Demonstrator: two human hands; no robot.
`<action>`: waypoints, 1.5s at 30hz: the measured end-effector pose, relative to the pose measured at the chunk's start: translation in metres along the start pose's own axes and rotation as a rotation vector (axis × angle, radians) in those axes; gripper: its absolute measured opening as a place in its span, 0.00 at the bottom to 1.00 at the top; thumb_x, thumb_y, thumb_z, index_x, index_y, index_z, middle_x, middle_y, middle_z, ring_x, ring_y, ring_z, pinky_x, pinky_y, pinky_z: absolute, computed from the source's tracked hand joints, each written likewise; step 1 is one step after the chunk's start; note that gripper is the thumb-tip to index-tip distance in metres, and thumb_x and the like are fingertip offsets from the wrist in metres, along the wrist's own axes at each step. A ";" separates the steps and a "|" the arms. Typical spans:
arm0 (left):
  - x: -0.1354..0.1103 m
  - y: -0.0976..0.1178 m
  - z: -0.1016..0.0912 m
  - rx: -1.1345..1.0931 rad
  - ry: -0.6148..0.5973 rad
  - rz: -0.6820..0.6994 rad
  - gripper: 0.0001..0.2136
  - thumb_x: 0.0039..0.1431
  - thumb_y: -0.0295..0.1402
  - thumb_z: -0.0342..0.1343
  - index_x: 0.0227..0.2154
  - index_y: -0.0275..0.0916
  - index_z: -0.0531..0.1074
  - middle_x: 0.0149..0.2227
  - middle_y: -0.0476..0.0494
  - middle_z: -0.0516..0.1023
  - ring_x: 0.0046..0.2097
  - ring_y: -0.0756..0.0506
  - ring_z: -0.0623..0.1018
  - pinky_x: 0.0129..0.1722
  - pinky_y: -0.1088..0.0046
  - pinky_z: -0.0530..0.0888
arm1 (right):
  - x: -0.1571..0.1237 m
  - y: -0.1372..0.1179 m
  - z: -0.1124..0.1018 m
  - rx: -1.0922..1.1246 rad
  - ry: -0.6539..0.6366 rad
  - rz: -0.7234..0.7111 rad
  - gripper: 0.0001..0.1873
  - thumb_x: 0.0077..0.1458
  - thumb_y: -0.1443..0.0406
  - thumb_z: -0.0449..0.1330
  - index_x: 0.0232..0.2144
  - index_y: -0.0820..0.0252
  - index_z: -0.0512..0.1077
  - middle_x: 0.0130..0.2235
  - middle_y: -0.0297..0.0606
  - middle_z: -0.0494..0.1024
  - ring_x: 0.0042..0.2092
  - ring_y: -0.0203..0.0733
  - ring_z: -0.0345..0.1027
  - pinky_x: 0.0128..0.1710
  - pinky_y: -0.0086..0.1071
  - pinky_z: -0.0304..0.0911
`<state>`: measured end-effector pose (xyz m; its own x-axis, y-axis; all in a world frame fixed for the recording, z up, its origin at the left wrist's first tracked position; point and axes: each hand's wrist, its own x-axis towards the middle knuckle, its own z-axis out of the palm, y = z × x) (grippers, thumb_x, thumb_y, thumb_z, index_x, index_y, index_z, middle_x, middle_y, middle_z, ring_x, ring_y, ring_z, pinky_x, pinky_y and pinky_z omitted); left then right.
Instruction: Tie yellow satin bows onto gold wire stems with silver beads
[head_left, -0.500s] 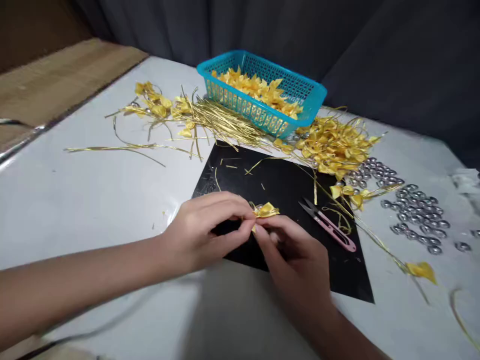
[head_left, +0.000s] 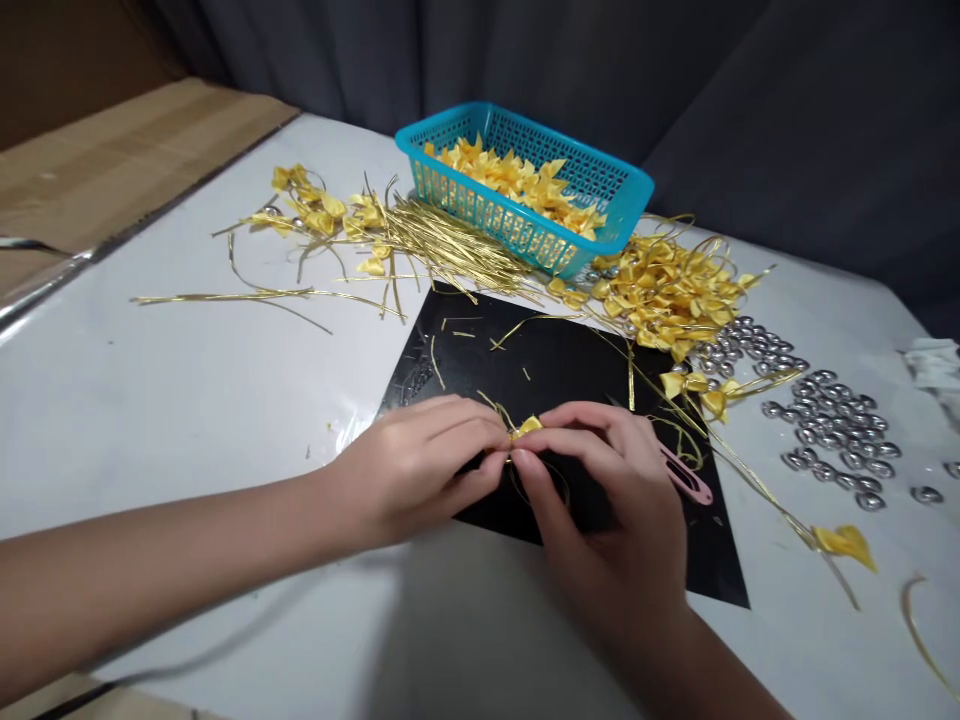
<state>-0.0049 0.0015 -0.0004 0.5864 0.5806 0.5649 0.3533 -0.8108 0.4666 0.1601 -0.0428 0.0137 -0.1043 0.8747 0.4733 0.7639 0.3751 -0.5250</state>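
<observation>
Over a black mat [head_left: 480, 370], my left hand [head_left: 427, 465] and my right hand [head_left: 611, 485] meet fingertip to fingertip. Between them is a small yellow ribbon flower [head_left: 529, 426] with thin gold cord [head_left: 495, 405] trailing from it. My left thumb and forefinger pinch its left side. The right thumb and fingers pinch the cord and ribbon from the other side; the exact grip is partly hidden. Pink thread snips [head_left: 686, 475] lie on the mat, half covered by my right hand.
Behind the mat stands a blue basket [head_left: 637, 200] of yellow ribbon pieces. Gold cords [head_left: 450, 245] lie beside it, with a heap of yellow ribbon flowers [head_left: 675, 290] to the right. Several silver beads [head_left: 840, 420] are spread on the white table [head_left: 225, 400].
My right hand has shifted up and right, its fingers raised, and now covers the snips' blades. Loose gold cord ends show around the flower, which is more hidden between the fingertips.
</observation>
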 end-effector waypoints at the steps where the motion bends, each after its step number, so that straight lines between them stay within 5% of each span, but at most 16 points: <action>1: 0.000 0.000 0.000 0.012 -0.013 0.011 0.03 0.57 0.23 0.53 0.32 0.33 0.71 0.32 0.44 0.79 0.36 0.51 0.77 0.40 0.78 0.74 | 0.000 0.000 0.001 0.017 -0.009 0.019 0.02 0.52 0.69 0.59 0.30 0.59 0.72 0.35 0.39 0.70 0.38 0.39 0.64 0.39 0.35 0.60; 8: -0.001 -0.003 0.001 0.128 -0.051 0.055 0.06 0.61 0.25 0.49 0.35 0.33 0.71 0.34 0.43 0.79 0.36 0.49 0.76 0.36 0.75 0.75 | -0.001 -0.001 0.004 0.151 -0.032 0.164 0.03 0.54 0.69 0.58 0.31 0.61 0.72 0.35 0.39 0.69 0.39 0.38 0.65 0.39 0.32 0.62; 20: -0.002 -0.001 0.001 0.151 -0.094 0.092 0.09 0.61 0.24 0.46 0.32 0.33 0.71 0.33 0.42 0.78 0.34 0.49 0.75 0.30 0.77 0.74 | 0.003 0.003 0.003 0.360 -0.151 0.355 0.05 0.53 0.68 0.56 0.26 0.61 0.69 0.28 0.34 0.66 0.27 0.33 0.57 0.27 0.29 0.57; 25: -0.003 -0.002 0.001 0.137 -0.099 0.084 0.08 0.61 0.23 0.46 0.33 0.32 0.71 0.33 0.42 0.78 0.35 0.48 0.75 0.32 0.75 0.75 | 0.002 0.001 0.004 0.470 -0.188 0.478 0.04 0.54 0.65 0.55 0.33 0.60 0.67 0.24 0.30 0.63 0.26 0.33 0.57 0.26 0.27 0.56; 31: -0.002 -0.001 0.000 0.134 -0.112 0.069 0.08 0.61 0.24 0.46 0.33 0.34 0.71 0.33 0.43 0.78 0.35 0.49 0.76 0.33 0.76 0.75 | 0.001 0.000 0.004 0.445 -0.210 0.457 0.03 0.55 0.66 0.54 0.33 0.60 0.65 0.23 0.28 0.61 0.25 0.32 0.58 0.25 0.26 0.57; 36: -0.002 -0.002 0.002 0.141 -0.137 0.060 0.09 0.62 0.25 0.44 0.32 0.35 0.70 0.33 0.43 0.77 0.35 0.49 0.75 0.34 0.76 0.74 | 0.000 0.002 0.002 0.263 -0.051 0.265 0.11 0.53 0.69 0.56 0.41 0.59 0.64 0.35 0.35 0.65 0.27 0.30 0.57 0.29 0.29 0.59; 39: -0.005 -0.003 0.004 0.139 -0.138 0.069 0.11 0.64 0.26 0.42 0.33 0.37 0.70 0.34 0.44 0.77 0.35 0.50 0.75 0.33 0.77 0.74 | 0.002 0.002 0.000 0.278 -0.151 0.208 0.05 0.54 0.70 0.54 0.36 0.59 0.67 0.31 0.34 0.64 0.27 0.31 0.57 0.28 0.28 0.58; 45: -0.007 -0.002 0.004 0.108 -0.116 0.066 0.12 0.65 0.27 0.41 0.31 0.37 0.70 0.34 0.44 0.77 0.35 0.51 0.75 0.30 0.79 0.73 | 0.007 0.004 -0.004 0.501 -0.322 0.401 0.05 0.55 0.65 0.54 0.33 0.60 0.67 0.26 0.31 0.61 0.27 0.33 0.57 0.25 0.28 0.56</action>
<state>-0.0069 -0.0012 -0.0087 0.6889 0.5186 0.5064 0.3843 -0.8537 0.3515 0.1647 -0.0362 0.0179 -0.1183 0.9929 -0.0154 0.4066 0.0342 -0.9129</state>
